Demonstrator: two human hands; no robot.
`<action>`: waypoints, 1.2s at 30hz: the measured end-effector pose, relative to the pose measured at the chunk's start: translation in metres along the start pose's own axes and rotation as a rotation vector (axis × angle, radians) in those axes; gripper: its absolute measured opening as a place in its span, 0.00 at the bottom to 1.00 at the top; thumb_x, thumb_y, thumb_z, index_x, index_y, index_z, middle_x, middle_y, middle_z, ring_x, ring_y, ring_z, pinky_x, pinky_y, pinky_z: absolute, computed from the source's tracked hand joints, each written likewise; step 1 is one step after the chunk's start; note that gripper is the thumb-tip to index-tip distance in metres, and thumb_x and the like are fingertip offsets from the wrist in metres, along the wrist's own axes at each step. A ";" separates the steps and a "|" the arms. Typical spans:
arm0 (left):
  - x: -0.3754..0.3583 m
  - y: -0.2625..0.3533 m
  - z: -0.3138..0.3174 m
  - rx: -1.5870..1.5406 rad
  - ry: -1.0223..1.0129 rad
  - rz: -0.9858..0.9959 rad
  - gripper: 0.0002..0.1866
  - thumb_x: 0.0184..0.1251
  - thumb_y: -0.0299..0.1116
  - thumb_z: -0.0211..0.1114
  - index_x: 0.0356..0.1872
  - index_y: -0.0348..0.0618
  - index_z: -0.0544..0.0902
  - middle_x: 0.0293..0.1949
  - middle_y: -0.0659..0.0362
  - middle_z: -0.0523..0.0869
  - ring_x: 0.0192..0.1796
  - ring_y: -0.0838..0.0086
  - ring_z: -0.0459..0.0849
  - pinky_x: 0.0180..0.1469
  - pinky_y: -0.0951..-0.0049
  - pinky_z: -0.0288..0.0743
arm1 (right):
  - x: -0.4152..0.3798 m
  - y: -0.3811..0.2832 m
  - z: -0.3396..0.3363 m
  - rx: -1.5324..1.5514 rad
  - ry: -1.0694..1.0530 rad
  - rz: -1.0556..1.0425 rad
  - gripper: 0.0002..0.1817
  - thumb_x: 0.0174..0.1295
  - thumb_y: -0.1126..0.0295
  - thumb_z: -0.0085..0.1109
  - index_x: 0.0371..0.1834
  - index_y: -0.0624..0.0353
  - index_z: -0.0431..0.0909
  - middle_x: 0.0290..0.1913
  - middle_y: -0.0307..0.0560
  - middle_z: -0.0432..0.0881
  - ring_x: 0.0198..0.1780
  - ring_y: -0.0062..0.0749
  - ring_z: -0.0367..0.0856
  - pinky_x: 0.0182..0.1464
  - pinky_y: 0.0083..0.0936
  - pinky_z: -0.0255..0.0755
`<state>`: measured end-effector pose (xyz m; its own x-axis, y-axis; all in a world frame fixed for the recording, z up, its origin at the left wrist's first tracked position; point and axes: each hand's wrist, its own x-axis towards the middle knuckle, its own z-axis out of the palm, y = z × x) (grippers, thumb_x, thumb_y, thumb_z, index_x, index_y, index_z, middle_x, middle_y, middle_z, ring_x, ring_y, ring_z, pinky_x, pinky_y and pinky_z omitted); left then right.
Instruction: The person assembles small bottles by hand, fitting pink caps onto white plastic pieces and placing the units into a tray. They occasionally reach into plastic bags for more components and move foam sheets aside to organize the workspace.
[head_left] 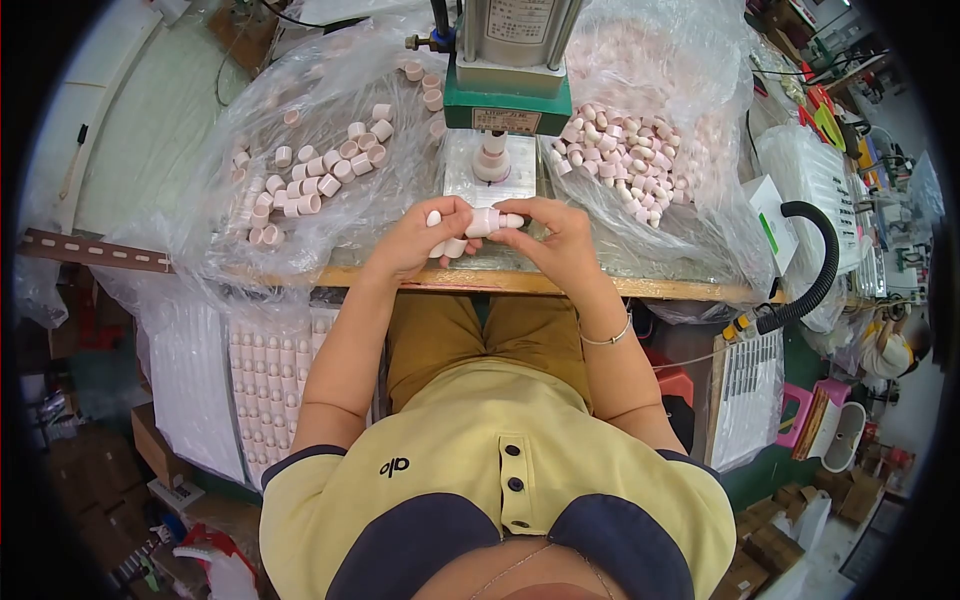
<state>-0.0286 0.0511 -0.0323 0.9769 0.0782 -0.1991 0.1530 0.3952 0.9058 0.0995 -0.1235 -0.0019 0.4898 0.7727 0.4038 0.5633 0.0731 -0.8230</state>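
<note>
My left hand (425,238) is closed around a pale pink cup-shaped cap (481,222). Other small pieces sit in the same hand, among them a white rounded piece (433,217) and another pale cap (455,247). From the right, the thumb and forefinger of my right hand (556,240) pinch a pink piece with a white rounded tip (508,220), lined up with the mouth of the cap. Just beyond my hands stands a bench press (510,100) with a green head. Beneath its ram, a pink fitting (491,164) rests on the metal base.
Loose pink caps (330,170) lie on plastic sheeting to the left of the press. A heap of white-tipped pink pieces (630,160) is on the right. The wooden table edge (670,288) runs below my wrists. A tray of finished-looking pieces (270,385) stands low at left; a black hose (825,250) curves at right.
</note>
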 end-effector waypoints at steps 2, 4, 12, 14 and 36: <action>0.001 0.002 0.005 0.069 0.038 0.021 0.12 0.65 0.34 0.63 0.44 0.40 0.78 0.35 0.60 0.83 0.36 0.83 0.82 0.27 0.85 0.71 | -0.005 0.003 -0.002 -0.134 0.019 -0.008 0.12 0.48 0.73 0.71 0.38 0.61 0.84 0.31 0.46 0.84 0.33 0.23 0.81 0.35 0.18 0.72; 0.000 0.003 0.011 0.137 0.077 0.041 0.11 0.64 0.32 0.65 0.44 0.40 0.78 0.36 0.61 0.83 0.37 0.83 0.81 0.30 0.84 0.72 | -0.005 0.001 -0.001 -0.082 0.021 0.070 0.11 0.50 0.72 0.70 0.36 0.63 0.84 0.29 0.46 0.84 0.31 0.22 0.81 0.33 0.18 0.72; 0.003 -0.002 0.030 0.531 0.281 0.604 0.15 0.48 0.20 0.71 0.39 0.41 0.81 0.39 0.60 0.83 0.41 0.73 0.81 0.44 0.74 0.75 | -0.005 0.011 0.004 0.402 -0.007 0.569 0.11 0.60 0.68 0.63 0.34 0.69 0.83 0.29 0.48 0.85 0.22 0.20 0.79 0.25 0.15 0.72; 0.003 0.000 0.033 0.774 0.312 0.735 0.14 0.45 0.21 0.72 0.36 0.41 0.82 0.39 0.59 0.84 0.41 0.70 0.81 0.44 0.72 0.75 | -0.007 0.021 0.003 0.635 -0.040 0.630 0.12 0.61 0.68 0.62 0.34 0.70 0.83 0.30 0.48 0.85 0.22 0.21 0.79 0.25 0.14 0.74; 0.031 0.015 0.002 -0.052 0.478 0.413 0.37 0.52 0.20 0.70 0.64 0.41 0.62 0.44 0.56 0.79 0.46 0.74 0.80 0.42 0.74 0.81 | 0.077 0.029 0.016 -0.469 0.023 0.245 0.11 0.44 0.61 0.65 0.28 0.54 0.80 0.29 0.50 0.82 0.32 0.50 0.80 0.33 0.38 0.72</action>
<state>0.0040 0.0580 -0.0239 0.7771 0.6294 0.0063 -0.2411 0.2884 0.9266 0.1427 -0.0517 -0.0010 0.6558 0.7172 0.2356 0.6652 -0.4014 -0.6295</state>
